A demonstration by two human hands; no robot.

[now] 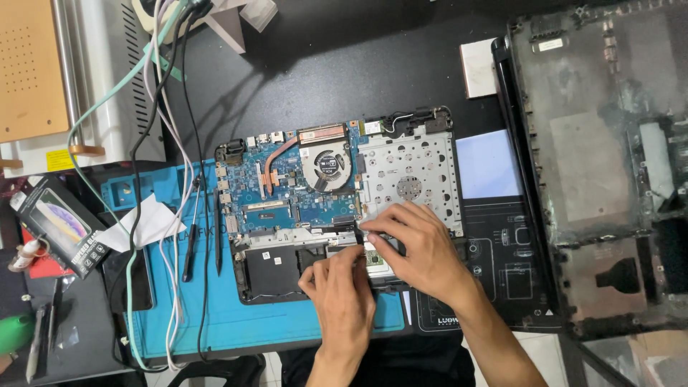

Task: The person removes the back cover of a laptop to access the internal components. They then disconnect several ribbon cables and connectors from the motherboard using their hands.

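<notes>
An opened laptop base [258, 276] lies on a blue work mat [236, 326], showing a blue motherboard [276, 190], a copper heat pipe, a round fan [326, 163] and a perforated silver metal plate [408, 175]. My left hand [344, 297] presses its fingertips on the lower middle of the base, near a small black part by the board's lower edge. My right hand [419, 247] rests beside it, fingers curled over the same spot and the plate's lower edge. What the fingers pinch is hidden.
A black screwdriver [190, 247] and a black pointed tool [217, 233] lie on the mat left of the laptop. Loose cables [161, 107] trail down from the top left. A detached laptop bottom cover [609, 165] fills the right side. A boxed phone accessory [61, 226] sits far left.
</notes>
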